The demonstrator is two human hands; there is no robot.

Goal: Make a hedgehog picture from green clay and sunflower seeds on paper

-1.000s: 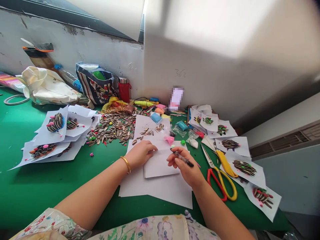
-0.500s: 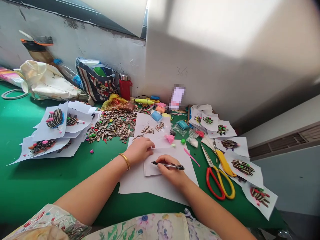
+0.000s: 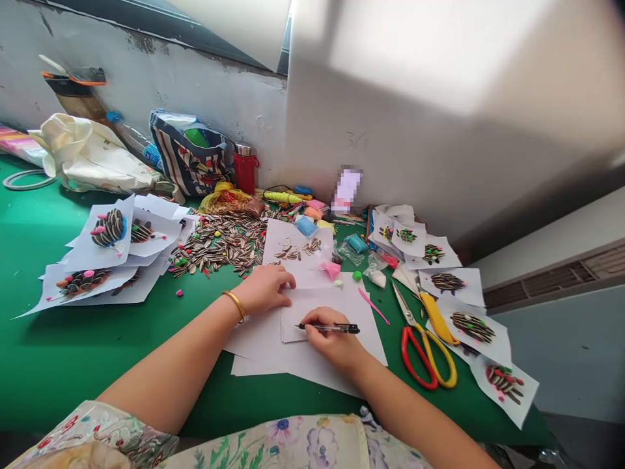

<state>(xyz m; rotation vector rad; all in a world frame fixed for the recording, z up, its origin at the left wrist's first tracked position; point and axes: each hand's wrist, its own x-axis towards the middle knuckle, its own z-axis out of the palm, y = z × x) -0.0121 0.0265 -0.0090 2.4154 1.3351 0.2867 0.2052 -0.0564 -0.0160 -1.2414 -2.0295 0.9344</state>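
Note:
My right hand (image 3: 334,339) grips a black pen (image 3: 336,327). The pen lies nearly level, its tip pointing left over a small stack of white paper (image 3: 293,329). At the stack's upper left, my left hand (image 3: 266,288) rests on larger white sheets (image 3: 254,361) with its fingers loosely apart and nothing visible in them. Just beyond my hands, a white sheet (image 3: 276,234) carries several sunflower seeds (image 3: 312,246). Scissors (image 3: 415,319) with red and yellow handles lie open to the right, beside a yellow utility knife (image 3: 437,319).
A heap of sunflower seeds (image 3: 229,241) spreads behind my left hand. Seed-and-clay pictures on paper sit at left (image 3: 110,231) and right (image 3: 473,326). Bags of coloured clay (image 3: 356,243), a pink clay tool (image 3: 374,306), a red bottle (image 3: 245,170) and a striped bag (image 3: 190,159) also lie around.
My left hand has slid a little to the left, and a sheet edge now sticks out farther left below it. My right hand still holds the pen in nearly the same place.

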